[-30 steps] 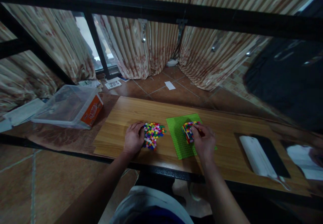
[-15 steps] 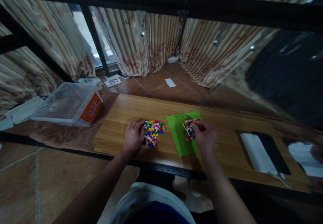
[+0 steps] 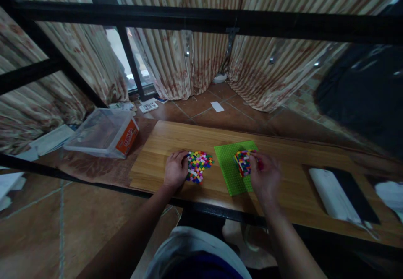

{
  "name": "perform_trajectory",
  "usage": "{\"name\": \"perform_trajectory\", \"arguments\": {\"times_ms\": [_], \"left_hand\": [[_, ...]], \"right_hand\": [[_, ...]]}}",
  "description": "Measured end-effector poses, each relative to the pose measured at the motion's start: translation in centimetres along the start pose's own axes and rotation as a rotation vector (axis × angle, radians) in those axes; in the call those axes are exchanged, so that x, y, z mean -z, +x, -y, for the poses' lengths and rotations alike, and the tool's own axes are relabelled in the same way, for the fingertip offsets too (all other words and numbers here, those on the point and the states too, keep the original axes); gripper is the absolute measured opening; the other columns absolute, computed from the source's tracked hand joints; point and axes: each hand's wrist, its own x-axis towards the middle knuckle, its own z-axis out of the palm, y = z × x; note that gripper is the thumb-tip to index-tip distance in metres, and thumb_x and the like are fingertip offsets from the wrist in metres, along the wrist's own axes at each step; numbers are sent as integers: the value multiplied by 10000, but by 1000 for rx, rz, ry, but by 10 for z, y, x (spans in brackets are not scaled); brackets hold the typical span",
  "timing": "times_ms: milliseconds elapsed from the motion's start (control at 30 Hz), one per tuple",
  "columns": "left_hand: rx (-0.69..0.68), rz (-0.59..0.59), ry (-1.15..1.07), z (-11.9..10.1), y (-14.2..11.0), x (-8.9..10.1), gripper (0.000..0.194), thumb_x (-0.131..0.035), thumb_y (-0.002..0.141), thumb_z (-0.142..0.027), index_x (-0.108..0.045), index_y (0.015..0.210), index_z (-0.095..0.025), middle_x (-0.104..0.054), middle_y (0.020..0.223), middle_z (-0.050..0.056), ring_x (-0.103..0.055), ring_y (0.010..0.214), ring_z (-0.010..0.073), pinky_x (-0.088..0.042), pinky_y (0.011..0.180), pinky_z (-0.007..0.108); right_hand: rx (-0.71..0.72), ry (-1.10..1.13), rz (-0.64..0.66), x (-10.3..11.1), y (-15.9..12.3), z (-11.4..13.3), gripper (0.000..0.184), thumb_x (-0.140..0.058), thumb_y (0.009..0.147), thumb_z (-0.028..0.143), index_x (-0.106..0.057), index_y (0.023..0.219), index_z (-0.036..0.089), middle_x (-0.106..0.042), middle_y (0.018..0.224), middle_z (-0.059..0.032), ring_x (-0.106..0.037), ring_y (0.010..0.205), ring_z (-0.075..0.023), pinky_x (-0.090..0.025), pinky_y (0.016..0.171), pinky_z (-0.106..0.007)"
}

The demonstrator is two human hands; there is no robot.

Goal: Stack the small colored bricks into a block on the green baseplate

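Small multicoloured toy bricks (image 3: 199, 165) lie in a loose pile on the wooden board. My left hand (image 3: 176, 170) rests at the pile's left edge, its fingers loosely bent and touching the bricks; I see nothing gripped in it. To the right lies a green studded baseplate (image 3: 228, 178). On it stands a blocky brick build (image 3: 242, 161) of many colours, partly hidden by my right hand (image 3: 266, 176). That hand is closed in a pinch beside the build, with a small red brick (image 3: 260, 164) showing, blurred, between thumb and fingers.
A clear plastic box (image 3: 97, 140) with an orange label stands left of the wooden board (image 3: 170, 138). A white pouch-like item (image 3: 333, 195) and a dark flat slab (image 3: 354, 193) lie at the right. A black metal bar (image 3: 201, 19) crosses beyond, before striped curtains.
My right hand has drawn slightly back from the build, and a red brick now shows in its fingers. My left hand stays by the pile. The whole view has shifted.
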Motion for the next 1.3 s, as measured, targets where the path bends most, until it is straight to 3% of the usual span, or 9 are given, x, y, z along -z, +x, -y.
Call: {"name": "perform_trajectory", "arguments": {"times_ms": [100, 233, 333, 533, 767, 900, 1000, 1167, 1300], "left_hand": [[8, 0, -1, -1, -1, 0, 235, -509, 896, -170, -661, 1072, -204, -704, 1110, 70, -633, 1082, 234, -496, 993, 413], [7, -3, -3, -2, -1, 0, 228, -520, 896, -167, -662, 1072, -198, -707, 1104, 69, -633, 1080, 231, -491, 999, 413], [6, -3, -4, -2, -2, 0, 236, -523, 892, -161, -661, 1080, -197, -705, 1114, 69, -633, 1075, 229, -490, 1001, 413], [12, -2, 0, -1, -2, -2, 239, -526, 894, -164, -662, 1088, -193, -703, 1127, 70, -626, 1087, 228, -484, 1007, 408], [2, -2, -2, 0, -2, -2, 234, -522, 897, -167, -665, 1080, -192, -704, 1118, 69, -630, 1083, 228, -489, 1000, 401], [-1, -5, -4, 1, -2, -1, 235, -518, 896, -172, -662, 1080, -195, -704, 1117, 71, -631, 1074, 231, -490, 999, 409], [3, -3, -6, 1, -1, -1, 239, -515, 897, -181, -661, 1085, -198, -702, 1119, 75, -631, 1073, 238, -493, 993, 419], [-1, -2, -20, 0, 0, 0, 233, -507, 902, -194, -663, 1075, -198, -702, 1112, 78, -631, 1077, 242, -493, 988, 424], [1, -6, -20, -2, 0, 1, 239, -497, 907, -202, -664, 1078, -202, -699, 1111, 79, -627, 1089, 239, -490, 999, 421]], "right_hand": [[112, 94, 118, -4, -23, 30, 217, -543, 931, 350, -711, 918, 213, -723, 941, -76, -641, 912, -220, -486, 860, -406], [144, 168, 453, -24, -68, 60, 170, -537, 938, 293, -692, 940, 224, -712, 932, -46, -641, 871, -189, -499, 801, -345], [139, 67, 531, -38, -92, 66, 153, -613, 895, 333, -676, 967, 214, -695, 938, -52, -617, 899, -220, -482, 818, -372], [172, -174, 511, -52, -99, 69, 177, -663, 860, 386, -663, 892, 211, -661, 897, -61, -575, 907, -260, -420, 791, -390], [186, -137, 533, -54, -97, 70, 120, -600, 909, 296, -668, 868, 206, -668, 894, -62, -587, 893, -245, -434, 800, -384], [71, 76, 533, -42, -88, 66, 169, -532, 944, 291, -665, 891, 200, -687, 878, -50, -630, 828, -203, -484, 764, -342], [-29, 178, 450, -25, -73, 59, 207, -503, 954, 303, -682, 978, 203, -717, 943, -56, -667, 843, -186, -511, 758, -320], [-72, 159, 278, 6, -40, 37, 262, -501, 945, 345, -709, 1019, 204, -723, 1027, -86, -678, 922, -206, -523, 825, -360], [-62, 96, 205, 18, -20, 19, 284, -502, 935, 348, -720, 1017, 185, -722, 1048, -108, -669, 970, -229, -514, 867, -393]]}}
